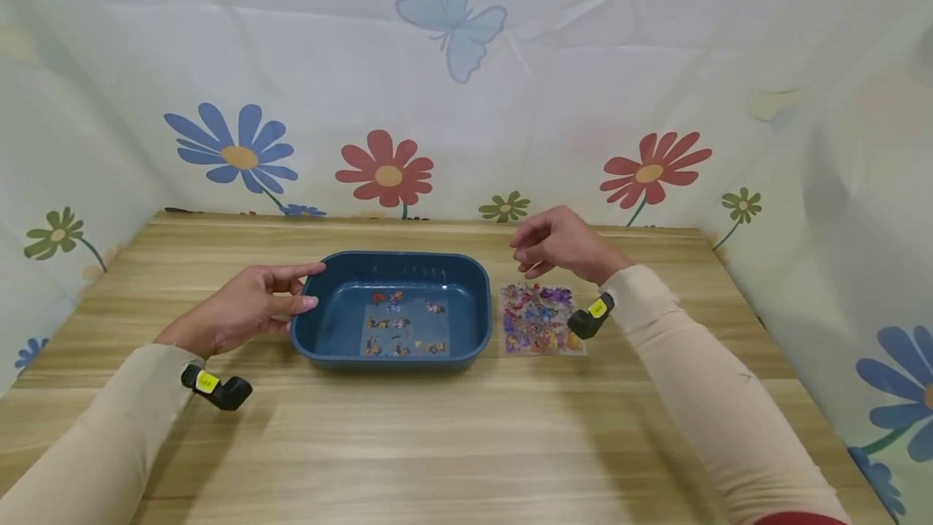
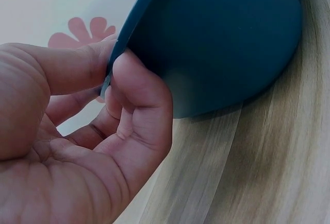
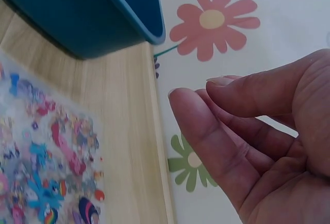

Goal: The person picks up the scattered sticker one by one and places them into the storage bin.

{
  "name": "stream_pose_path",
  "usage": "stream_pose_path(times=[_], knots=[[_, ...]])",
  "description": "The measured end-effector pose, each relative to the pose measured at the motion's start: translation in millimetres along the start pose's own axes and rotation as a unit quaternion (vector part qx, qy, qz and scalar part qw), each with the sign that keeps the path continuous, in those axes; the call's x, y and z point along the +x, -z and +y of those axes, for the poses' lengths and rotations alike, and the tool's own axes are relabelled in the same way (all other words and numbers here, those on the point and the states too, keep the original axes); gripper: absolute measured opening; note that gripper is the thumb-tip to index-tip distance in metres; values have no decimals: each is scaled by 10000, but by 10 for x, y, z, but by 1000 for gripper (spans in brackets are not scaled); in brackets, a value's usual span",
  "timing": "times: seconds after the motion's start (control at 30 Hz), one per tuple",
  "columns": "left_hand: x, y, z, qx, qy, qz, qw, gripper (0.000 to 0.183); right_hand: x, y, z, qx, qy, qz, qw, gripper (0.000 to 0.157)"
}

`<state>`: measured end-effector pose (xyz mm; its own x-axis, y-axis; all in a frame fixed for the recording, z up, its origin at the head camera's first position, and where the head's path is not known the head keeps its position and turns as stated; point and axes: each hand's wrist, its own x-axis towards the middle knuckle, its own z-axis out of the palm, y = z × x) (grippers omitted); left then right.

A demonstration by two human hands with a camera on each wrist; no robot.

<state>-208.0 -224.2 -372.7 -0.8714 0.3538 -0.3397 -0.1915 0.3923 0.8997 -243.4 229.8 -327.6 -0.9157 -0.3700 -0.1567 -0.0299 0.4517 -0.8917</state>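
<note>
A dark blue rectangular basin (image 1: 394, 360) stands on the table. My left hand (image 1: 240, 310) pinches its left rim, and the left wrist view shows the thumb and curled fingers (image 2: 142, 85) on either side of that edge. On the basin's floor lies a clear sheet with small cartoon stickers (image 1: 406, 324), spaced apart. Right of the basin, a clear sheet crowded with colourful pony stickers (image 1: 541, 318) lies flat. Above its far edge hovers my right hand (image 1: 561, 245), its fingers loosely bent. Nothing shows between its thumb and index finger (image 3: 193, 116) in the right wrist view.
The wood-grain table (image 1: 408, 444) extends around the basin. A white cloth backdrop (image 1: 306, 47) with printed flowers and a butterfly rises behind the table and along both sides. A black camera is strapped to each wrist.
</note>
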Motion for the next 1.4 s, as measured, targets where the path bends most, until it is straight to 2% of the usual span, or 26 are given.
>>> stream_pose_path(times=[0.2, 0.5, 0.9, 1.4], knots=[[-1, 9, -6, -3, 4, -13, 10000, 78, -21, 88, 69, -20, -160, 81, 9998, 22], [34, 2, -36, -133, -74, -65, 9999, 77, -65, 181, 176, -362, -378, 124, 9986, 25], [22, 8, -40, -76, -41, -34, 10000, 78, -72, 206, 278, -617, -617, 175, 9960, 26], [34, 12, -60, -143, -75, -72, 9998, 78, -62, 251, 431, -1115, -539, 343, 9917, 25]])
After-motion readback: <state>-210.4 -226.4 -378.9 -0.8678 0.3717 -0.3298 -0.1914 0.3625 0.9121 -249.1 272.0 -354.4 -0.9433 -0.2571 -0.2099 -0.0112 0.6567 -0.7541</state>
